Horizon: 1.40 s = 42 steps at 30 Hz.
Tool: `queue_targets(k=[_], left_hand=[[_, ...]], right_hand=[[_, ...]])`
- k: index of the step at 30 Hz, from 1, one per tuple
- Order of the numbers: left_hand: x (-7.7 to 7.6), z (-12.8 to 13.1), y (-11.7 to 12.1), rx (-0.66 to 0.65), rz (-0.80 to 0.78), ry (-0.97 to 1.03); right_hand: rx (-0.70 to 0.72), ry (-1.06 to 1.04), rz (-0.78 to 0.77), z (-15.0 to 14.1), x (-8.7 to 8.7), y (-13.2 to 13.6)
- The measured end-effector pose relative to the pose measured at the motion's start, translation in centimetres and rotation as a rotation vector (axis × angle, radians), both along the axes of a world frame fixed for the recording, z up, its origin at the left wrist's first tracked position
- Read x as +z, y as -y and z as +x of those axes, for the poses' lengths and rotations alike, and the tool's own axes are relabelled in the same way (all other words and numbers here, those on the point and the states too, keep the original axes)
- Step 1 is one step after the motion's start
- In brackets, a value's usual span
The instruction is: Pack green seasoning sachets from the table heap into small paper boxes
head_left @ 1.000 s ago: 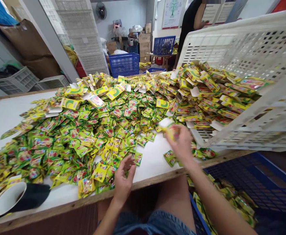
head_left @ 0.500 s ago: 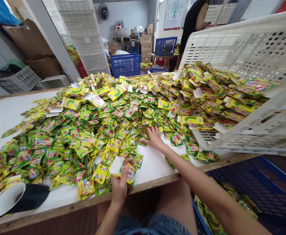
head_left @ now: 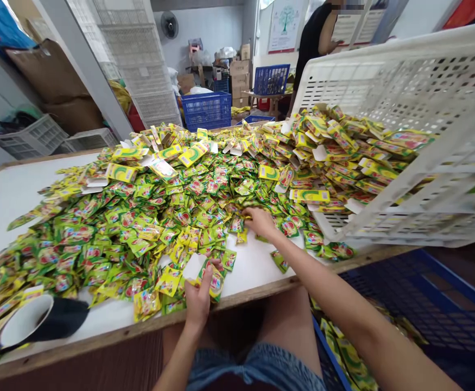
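Observation:
In my left hand (head_left: 198,298) I grip a small yellow-green carton (head_left: 216,283), its white flap (head_left: 194,266) standing open, close to the table's front edge. My right hand (head_left: 260,222) reaches to the near side of a heap of small green and yellow sachets (head_left: 139,228). Its fingers are curled and pinched on a sachet (head_left: 237,224), partly hidden by the pile. Just below those fingers a little yellow sachet (head_left: 241,237) lies on the white tabletop (head_left: 245,266). Flat cartons with white flaps (head_left: 192,155) lie along the back of the heap.
A white plastic crate (head_left: 384,228) lies tipped at the right, spilling cartons (head_left: 343,157). A dark mug (head_left: 64,319) rests on its side at front left. Below the table's wooden edge (head_left: 111,345) stands a blue crate (head_left: 432,293). A person (head_left: 314,38) stands behind.
My right hand has gone from spread fingers on the sachets to a curled pinch, shifting slightly. A small yellow sachet now shows beneath it. My left hand keeps the carton in much the same place.

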<state>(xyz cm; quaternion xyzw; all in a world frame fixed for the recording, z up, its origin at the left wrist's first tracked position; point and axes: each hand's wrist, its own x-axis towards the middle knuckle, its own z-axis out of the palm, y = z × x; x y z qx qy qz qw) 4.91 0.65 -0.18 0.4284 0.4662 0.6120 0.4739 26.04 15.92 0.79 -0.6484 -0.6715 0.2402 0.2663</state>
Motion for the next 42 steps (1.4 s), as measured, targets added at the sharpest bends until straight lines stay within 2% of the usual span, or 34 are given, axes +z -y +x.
queue_targets(k=[5, 12, 20, 23, 25, 29, 32, 35, 37, 40, 42], left_hand=[[0.2, 0.2, -0.1, -0.006, -0.005, 0.022], [0.0, 0.1, -0.1, -0.007, -0.022, 0.061], [-0.2, 0.1, -0.3, -0.011, -0.028, 0.054], [-0.1, 0.2, -0.4, -0.022, -0.029, 0.048], [-0.1, 0.2, -0.3, -0.024, -0.027, 0.042], [0.0, 0.2, -0.2, -0.003, -0.035, 0.051], [0.1, 0.2, -0.3, 0.003, -0.048, 0.040], [0.2, 0.2, -0.3, -0.019, -0.054, 0.024], [0.4, 0.3, -0.4, -0.032, -0.054, 0.016], [0.5, 0.3, -0.4, -0.015, -0.062, 0.004], [0.6, 0.4, -0.3, 0.001, -0.070, 0.003]], right_hand=[[0.109, -0.382, -0.117, 1.4, -0.2, 3.8], [0.107, -0.840, -0.173, 2.4, -0.3, 5.7], [0.037, -0.995, -0.110, 2.8, 0.4, 7.5], [0.074, -1.064, -0.144, 2.6, 1.0, 7.5], [0.045, -1.083, -0.101, 3.2, 1.5, 7.1], [-0.122, -0.970, 0.042, 6.3, 2.4, 7.0], [-0.123, -0.801, -0.051, 8.8, 2.6, 8.6], [0.027, -0.510, -0.153, 9.9, 2.5, 10.7], [0.168, -0.237, -0.155, 9.9, 2.7, 11.5], [0.311, 0.148, -0.167, 9.0, 3.2, 11.3], [0.374, 0.334, -0.181, 8.2, 3.2, 10.5]])
